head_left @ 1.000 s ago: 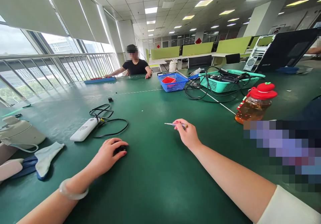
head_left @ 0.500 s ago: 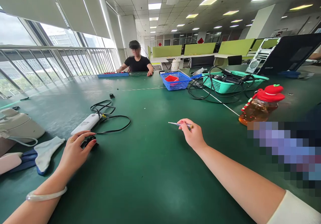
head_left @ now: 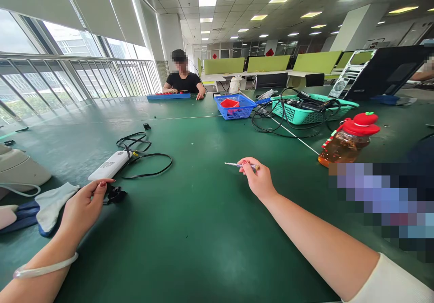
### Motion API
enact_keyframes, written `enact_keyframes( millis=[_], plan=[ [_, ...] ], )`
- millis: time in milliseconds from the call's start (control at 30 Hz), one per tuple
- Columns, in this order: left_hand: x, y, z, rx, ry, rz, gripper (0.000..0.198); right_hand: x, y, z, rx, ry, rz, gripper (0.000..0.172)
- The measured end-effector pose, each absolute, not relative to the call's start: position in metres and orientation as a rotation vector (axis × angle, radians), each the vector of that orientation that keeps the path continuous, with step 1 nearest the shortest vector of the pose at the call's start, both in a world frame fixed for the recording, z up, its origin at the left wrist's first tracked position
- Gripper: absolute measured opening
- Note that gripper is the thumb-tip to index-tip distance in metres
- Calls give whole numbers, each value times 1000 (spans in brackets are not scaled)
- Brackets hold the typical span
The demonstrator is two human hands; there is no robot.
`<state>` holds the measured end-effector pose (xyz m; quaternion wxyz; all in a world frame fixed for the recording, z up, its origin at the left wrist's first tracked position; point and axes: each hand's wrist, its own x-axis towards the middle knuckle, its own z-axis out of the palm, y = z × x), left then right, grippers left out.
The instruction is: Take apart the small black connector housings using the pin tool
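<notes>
My right hand (head_left: 256, 178) is closed around a small screwdriver (head_left: 233, 164), its thin metal shaft pointing left above the green table. The fingers partly cover its handle. My left hand (head_left: 84, 205) is pinched, thumb against fingertips, just left of a small clump of black parts (head_left: 116, 195) on the table. Whatever lies between those fingertips is too small or hidden to make out. Right behind that hand is a white power strip (head_left: 110, 165) with a looped black cord (head_left: 154, 175).
A blue basket (head_left: 236, 112) with a red tray and a green basket (head_left: 298, 118) of black cables stand farther back. To the right is a red-lidded bottle (head_left: 349, 142). Gloves (head_left: 56, 203) lie at left. Across the table sits a person (head_left: 183, 81) beside a blue tray (head_left: 168, 97).
My left hand has drawn back leftward off the black parts, and its fingers have come together. My right hand keeps the screwdriver in nearly the same place. The far blue tray has shifted right.
</notes>
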<state>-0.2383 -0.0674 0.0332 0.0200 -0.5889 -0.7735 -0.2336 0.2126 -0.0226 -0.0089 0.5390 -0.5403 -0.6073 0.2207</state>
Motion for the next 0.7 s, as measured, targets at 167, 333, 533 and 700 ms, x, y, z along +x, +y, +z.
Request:
enact_keyframes(
  millis=[167,333,533,700],
  plan=[
    [-249,-65,34,-1922,-2336,-654,54,212,-23,-9,-1282,-1456,536,37],
    [-261,-59,26,-2075,-2233,-663,50,213,-24,-7,-1285,-1459,548,37],
    [-269,-55,17,-2166,-2287,-616,53,213,-25,-7,-1290,-1471,560,38],
    [-272,-54,15,-2160,-2311,-559,54,213,-24,-7,-1282,-1438,591,38]
  ],
)
